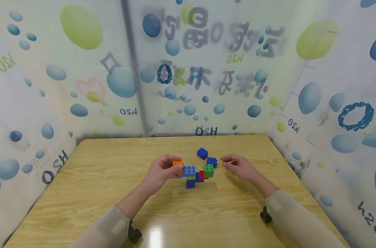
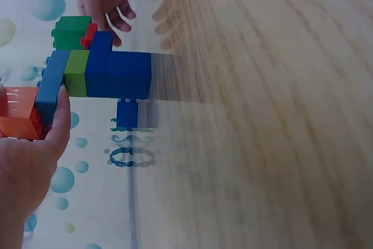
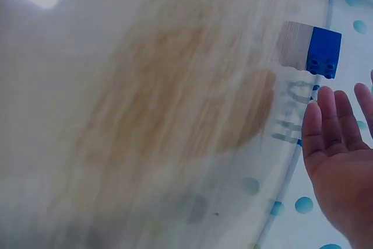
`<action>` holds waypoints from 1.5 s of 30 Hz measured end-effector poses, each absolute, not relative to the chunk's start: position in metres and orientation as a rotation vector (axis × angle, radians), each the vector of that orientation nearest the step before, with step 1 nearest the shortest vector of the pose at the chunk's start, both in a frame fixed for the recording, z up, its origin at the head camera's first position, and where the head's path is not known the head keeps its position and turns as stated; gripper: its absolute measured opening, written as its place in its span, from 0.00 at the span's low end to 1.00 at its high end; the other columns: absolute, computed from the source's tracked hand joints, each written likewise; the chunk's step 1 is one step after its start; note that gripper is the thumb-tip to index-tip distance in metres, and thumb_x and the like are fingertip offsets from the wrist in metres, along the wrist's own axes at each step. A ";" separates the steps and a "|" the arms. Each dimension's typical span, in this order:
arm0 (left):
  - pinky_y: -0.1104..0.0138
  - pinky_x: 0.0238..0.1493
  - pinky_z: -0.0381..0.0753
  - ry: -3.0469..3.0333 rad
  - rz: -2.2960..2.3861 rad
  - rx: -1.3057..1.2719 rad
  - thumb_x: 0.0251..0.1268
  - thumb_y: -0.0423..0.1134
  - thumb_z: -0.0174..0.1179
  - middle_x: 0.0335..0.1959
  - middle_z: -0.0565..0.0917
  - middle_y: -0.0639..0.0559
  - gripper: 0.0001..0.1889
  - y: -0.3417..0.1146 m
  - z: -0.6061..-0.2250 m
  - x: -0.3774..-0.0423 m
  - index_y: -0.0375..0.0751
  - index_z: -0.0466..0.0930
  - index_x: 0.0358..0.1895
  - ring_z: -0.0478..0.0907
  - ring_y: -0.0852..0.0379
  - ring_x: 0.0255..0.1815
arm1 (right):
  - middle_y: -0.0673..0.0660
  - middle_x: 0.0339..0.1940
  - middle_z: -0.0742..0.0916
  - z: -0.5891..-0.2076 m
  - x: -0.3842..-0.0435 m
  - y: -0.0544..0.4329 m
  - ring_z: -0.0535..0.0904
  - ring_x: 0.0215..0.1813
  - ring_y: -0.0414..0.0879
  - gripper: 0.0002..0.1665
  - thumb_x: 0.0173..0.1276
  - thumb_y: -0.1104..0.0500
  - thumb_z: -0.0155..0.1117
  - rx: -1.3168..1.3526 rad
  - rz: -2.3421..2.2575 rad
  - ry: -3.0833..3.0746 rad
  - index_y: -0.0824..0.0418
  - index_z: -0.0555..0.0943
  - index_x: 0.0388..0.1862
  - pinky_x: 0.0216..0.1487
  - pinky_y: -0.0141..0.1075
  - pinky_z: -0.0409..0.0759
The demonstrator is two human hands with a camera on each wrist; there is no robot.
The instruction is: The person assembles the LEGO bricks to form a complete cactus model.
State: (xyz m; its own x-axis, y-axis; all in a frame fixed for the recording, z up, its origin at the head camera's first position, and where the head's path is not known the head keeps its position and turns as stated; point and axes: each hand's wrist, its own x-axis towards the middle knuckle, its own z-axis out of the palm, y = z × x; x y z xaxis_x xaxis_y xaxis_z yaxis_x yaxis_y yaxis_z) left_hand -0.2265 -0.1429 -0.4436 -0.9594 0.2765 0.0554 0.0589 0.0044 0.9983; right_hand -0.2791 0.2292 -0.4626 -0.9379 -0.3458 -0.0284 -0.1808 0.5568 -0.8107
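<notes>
My left hand grips the orange brick at the left end of a small toy-brick build, thumb in front. That brick sits on a long light blue brick. Under it come a lime green brick and dark blue bricks, the lowest at the tabletop. A red brick and a green brick form the right side. My right hand holds nothing, its fingers loosely extended beside a loose dark blue brick. A second loose blue brick lies just behind.
The wooden table reaches back to a pale curtain printed with blue and green dots. More of this sheeting hangs on both sides. Dark wrist devices sit at both sleeve cuffs.
</notes>
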 end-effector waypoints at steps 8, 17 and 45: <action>0.61 0.50 0.94 2.099 2.090 0.367 0.77 0.38 0.71 0.53 0.84 0.46 0.18 -0.143 -0.442 -0.227 0.40 0.83 0.65 0.83 0.49 0.51 | 0.63 0.69 0.86 -0.466 -0.293 0.219 0.85 0.59 0.53 0.24 0.85 0.50 0.65 -0.394 -1.240 2.647 0.58 0.82 0.73 0.62 0.50 0.87; 0.61 0.50 0.94 2.088 2.103 0.359 0.77 0.38 0.71 0.53 0.84 0.46 0.18 -0.143 -0.441 -0.227 0.40 0.83 0.65 0.83 0.49 0.51 | 0.64 0.71 0.84 -0.467 -0.309 0.206 0.84 0.64 0.58 0.31 0.79 0.51 0.72 -0.390 -1.209 2.629 0.60 0.79 0.75 0.68 0.54 0.86; 0.61 0.50 0.94 2.088 2.100 0.367 0.78 0.37 0.70 0.53 0.84 0.46 0.18 -0.143 -0.442 -0.225 0.39 0.83 0.65 0.84 0.49 0.51 | 0.63 0.62 0.87 -0.474 -0.313 0.196 0.85 0.60 0.56 0.24 0.77 0.54 0.75 -0.303 -1.146 2.634 0.64 0.82 0.65 0.65 0.51 0.86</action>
State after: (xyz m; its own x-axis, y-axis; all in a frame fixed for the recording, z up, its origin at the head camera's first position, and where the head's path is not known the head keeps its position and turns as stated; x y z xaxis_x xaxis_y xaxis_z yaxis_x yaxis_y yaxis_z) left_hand -0.2252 -0.1426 -0.4418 -0.9577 0.2810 0.0623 0.0607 -0.0143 0.9981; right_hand -0.3132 0.1960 -0.4739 -0.9466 -0.2874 -0.1461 -0.0890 0.6684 -0.7385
